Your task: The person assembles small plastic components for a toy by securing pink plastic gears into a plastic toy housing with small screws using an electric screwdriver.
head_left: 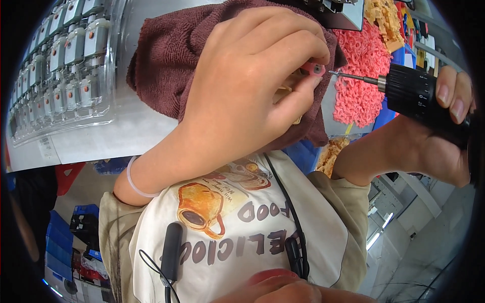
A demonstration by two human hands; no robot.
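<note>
My left hand (252, 70) is closed around a small pink plastic part (316, 69) with a dark round spot in its end, pinched between thumb and fingers. Bits of a beige piece (284, 90) show under the same fingers; most of it is hidden. Beneath the hand lies a bunched maroon towel (161, 65). At the right, my right hand (449, 96) grips a black electric screwdriver (411, 88). Its thin metal bit (348, 76) points left, the tip a short gap away from the pink part.
A pile of pink plastic parts (358, 76) lies beyond the towel, with beige parts (383, 22) behind it. Clear trays of white-and-grey pieces (76, 45) stand on the table's left. A dark metal device (338, 12) sits at the far edge. More beige parts (331, 151) are near my right forearm.
</note>
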